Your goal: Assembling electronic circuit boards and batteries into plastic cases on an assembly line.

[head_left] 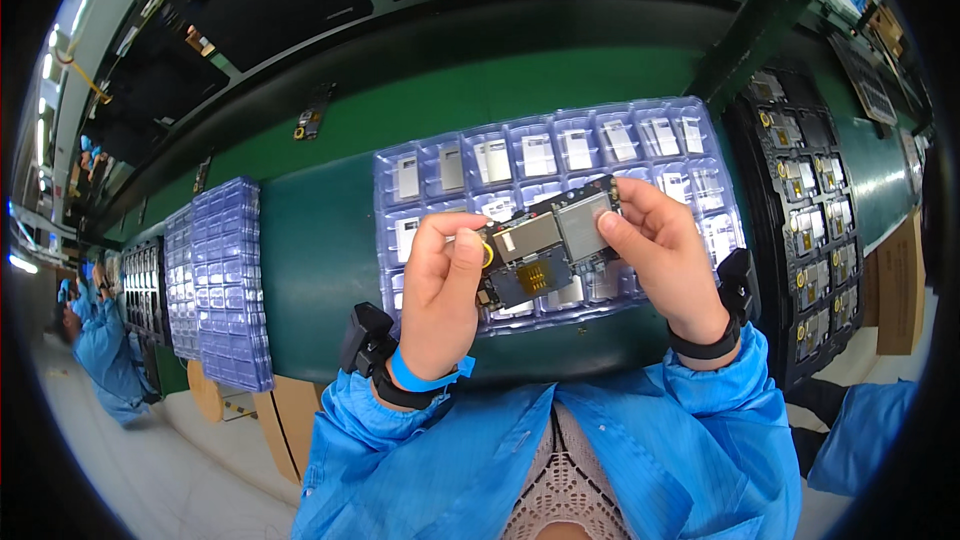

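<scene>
My feed shows the left hand [440, 280] and right hand [660, 250] pinching the circuit board [551, 252] at frame centre; 2 silver plates [529, 237] already sit on it; the clear tray [386, 178] beneath holds many more metal pieces [538, 155]; I judge much remains.

Black circuit board [552, 252] with silver shields [585, 226], gold contacts [536, 277]; violet-tinted tray [384, 185]; dark-green bench [318, 275]

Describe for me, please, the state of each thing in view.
Left hand: pinching the circuit board's left end
Right hand: pinching its right end
Circuit board: held tilted above the clear tray
Clear tray: loaded with metal parts
Left clear trays: stacked
Black tray: partly loaded
Blue wristband: worn
</scene>
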### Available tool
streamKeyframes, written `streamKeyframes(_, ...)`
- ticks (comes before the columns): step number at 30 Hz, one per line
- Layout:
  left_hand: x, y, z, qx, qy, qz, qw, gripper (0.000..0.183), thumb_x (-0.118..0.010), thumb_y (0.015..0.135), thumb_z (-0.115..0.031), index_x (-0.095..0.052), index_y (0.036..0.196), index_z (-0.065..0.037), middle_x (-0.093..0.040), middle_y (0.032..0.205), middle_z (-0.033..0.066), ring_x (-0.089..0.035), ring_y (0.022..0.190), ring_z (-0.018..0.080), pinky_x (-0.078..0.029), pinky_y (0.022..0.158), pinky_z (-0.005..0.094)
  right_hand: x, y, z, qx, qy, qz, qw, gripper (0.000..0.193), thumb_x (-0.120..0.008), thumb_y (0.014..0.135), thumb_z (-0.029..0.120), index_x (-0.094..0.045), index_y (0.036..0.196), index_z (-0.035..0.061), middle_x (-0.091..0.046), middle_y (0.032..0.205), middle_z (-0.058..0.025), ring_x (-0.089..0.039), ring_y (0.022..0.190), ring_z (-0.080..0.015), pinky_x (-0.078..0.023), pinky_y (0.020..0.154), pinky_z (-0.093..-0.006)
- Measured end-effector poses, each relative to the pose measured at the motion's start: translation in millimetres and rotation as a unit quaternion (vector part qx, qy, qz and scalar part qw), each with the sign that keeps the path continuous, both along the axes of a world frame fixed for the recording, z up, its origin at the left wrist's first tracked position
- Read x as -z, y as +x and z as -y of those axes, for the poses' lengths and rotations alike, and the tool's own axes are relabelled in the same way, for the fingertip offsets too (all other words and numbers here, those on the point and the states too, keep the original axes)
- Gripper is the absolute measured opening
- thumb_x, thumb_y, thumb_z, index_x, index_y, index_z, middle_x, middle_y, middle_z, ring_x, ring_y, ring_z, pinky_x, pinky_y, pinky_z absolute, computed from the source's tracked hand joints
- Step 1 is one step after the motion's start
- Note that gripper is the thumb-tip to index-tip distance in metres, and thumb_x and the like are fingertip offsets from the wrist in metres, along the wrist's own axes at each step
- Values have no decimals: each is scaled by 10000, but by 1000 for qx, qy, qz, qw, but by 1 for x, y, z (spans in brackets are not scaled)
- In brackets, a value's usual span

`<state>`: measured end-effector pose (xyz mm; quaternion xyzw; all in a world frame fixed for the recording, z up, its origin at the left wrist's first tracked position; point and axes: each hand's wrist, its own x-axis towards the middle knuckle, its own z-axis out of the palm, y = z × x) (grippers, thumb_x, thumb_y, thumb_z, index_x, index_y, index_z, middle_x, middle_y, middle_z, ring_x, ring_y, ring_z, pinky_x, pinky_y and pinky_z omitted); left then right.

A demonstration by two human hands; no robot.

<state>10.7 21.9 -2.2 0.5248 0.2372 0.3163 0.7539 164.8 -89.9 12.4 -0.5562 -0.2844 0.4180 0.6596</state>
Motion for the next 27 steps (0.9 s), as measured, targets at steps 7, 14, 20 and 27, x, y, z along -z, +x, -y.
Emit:
streamKeyframes(7,-8,-10,-8,-28,51,-23,998,148,-521,837,-47,-436,953,-16,-533,824,37,-482,723,49,-413,631,194,-1,-13,-11,-12,-40,30,999,263,-493,848,70,-458,1085,-40,-587,895,-55,-551,785,-67,-455,624,-184)
streamKeyframes(14,-7,-30,-19,15,49,-27,998,250,-563,774,51,-410,956,-24,-536,873,72,-518,785,76,-428,645,200,-12,-30,-6,-34,-22,-30,999,313,-455,832,-17,-390,1138,-17,-560,934,-103,-569,788,-128,-543,585,-244)
streamKeyframes(20,-30,-31,-82,12,16,67,998,315,-529,824,-66,-377,1097,-35,-559,998,172,-588,851,199,-494,703,274,-38,5,31,137,1,88,987,339,-444,829,5,-386,1163,8,-562,924,-112,-571,760,-130,-530,538,-239)
streamKeyframes(27,58,-65,-265,-285,112,-138,942,287,-652,754,-148,-527,963,4,-545,855,35,-503,740,92,-420,628,198,-67,121,84,347,9,222,911,317,-479,838,97,-454,1140,2,-568,926,-56,-557,752,-119,-496,556,-230)
